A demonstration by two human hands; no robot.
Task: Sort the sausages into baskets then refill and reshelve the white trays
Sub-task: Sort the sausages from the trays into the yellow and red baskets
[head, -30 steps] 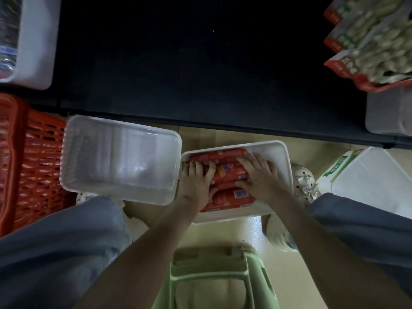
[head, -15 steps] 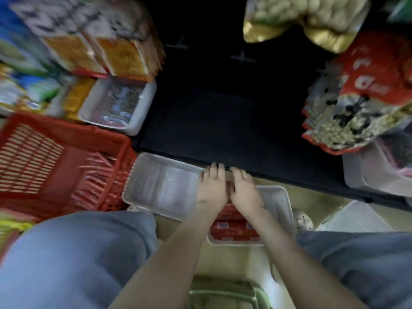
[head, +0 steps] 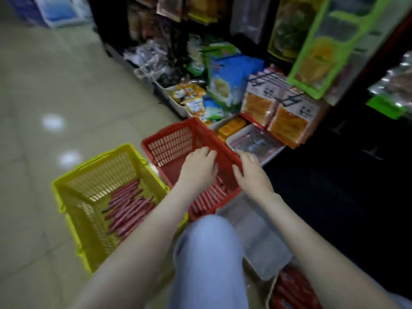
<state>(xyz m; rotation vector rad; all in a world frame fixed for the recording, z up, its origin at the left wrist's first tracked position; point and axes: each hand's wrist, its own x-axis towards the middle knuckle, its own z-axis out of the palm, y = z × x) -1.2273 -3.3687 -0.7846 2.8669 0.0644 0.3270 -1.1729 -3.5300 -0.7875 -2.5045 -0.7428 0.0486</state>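
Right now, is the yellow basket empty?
No, the yellow basket holds a pile of red sausages.

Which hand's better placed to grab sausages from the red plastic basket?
Probably left: the left hand hovers over the red plastic basket, just above the red sausages; the right hand is at its rim.

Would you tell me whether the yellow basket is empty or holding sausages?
Holding sausages: the yellow basket has red sausages piled on its floor.
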